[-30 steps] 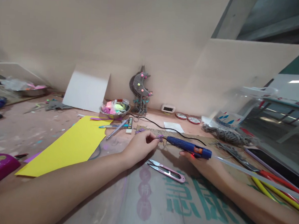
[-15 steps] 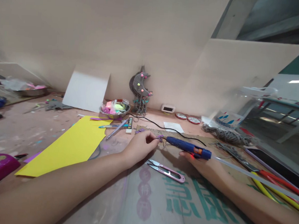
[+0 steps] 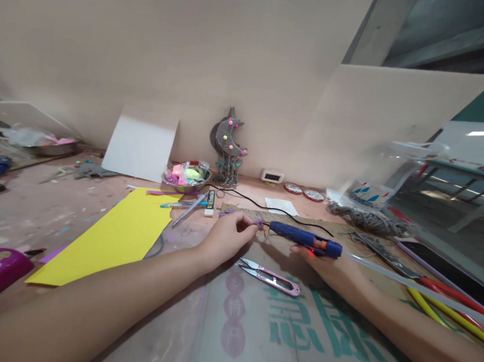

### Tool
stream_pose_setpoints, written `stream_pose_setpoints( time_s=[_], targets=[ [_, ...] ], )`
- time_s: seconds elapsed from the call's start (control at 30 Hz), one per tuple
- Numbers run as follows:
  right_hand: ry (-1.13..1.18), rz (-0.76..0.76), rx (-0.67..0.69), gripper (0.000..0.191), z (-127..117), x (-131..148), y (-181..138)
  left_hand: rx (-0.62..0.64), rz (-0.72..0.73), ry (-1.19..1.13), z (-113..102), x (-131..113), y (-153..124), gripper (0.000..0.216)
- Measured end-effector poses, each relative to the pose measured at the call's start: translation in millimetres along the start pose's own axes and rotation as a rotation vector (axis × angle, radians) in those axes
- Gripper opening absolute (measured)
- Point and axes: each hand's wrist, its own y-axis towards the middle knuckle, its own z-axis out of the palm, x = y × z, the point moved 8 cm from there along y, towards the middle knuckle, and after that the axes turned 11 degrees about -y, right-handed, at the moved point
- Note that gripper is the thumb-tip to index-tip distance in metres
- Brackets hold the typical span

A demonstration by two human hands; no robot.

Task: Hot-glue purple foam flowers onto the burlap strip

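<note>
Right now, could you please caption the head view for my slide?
Left hand pinches a purple piece by the nozzle of a blue glue gun in the right hand.

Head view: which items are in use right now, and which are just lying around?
In use: left hand pinching the purple piece; right hand gripping the blue glue gun, nozzle at that piece.
Lying about: pink snips, yellow paper, metal bowl of colourful bits, moon ornament, grey cord coil.
</note>
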Motion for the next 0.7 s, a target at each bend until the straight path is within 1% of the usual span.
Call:
stream_pose_setpoints(
  time_s=[0.17,0.3,0.4,0.47,0.53,0.6,0.7],
  targets=[
    [0.026,0.02,0.024,0.025,0.7,-1.1,-0.5,-0.008,-0.005,-0.018,-2.0,-2.3,0.2,0.02],
    [0.076,-0.036,0.037,0.02,-1.8,3.0,-1.5,-0.017,-0.042,-0.057,-3.7,-1.0,0.7,0.021],
    [0.08,-0.097,0.039,0.02,-9.9,6.9,-1.8,-0.017,-0.059,-0.095,-3.3,2.5,1.7,0.021],
    [0.099,-0.132,0.012,0.025,-21.8,10.0,1.8,-0.015,-0.046,-0.11,-2.4,3.3,2.3,0.021],
    [0.133,-0.16,-0.032,0.03,-36.4,12.0,10.9,-0.018,-0.027,-0.109,-1.7,2.9,2.5,0.021],
    [0.119,-0.161,-0.065,0.033,-47.4,9.7,26.4,-0.025,-0.022,-0.095,-1.7,2.7,2.3,0.02],
    [0.041,-0.129,-0.023,0.037,-45.9,-3.3,58.5,-0.027,-0.034,-0.073,-1.8,3.2,1.9,0.02]
  ],
)
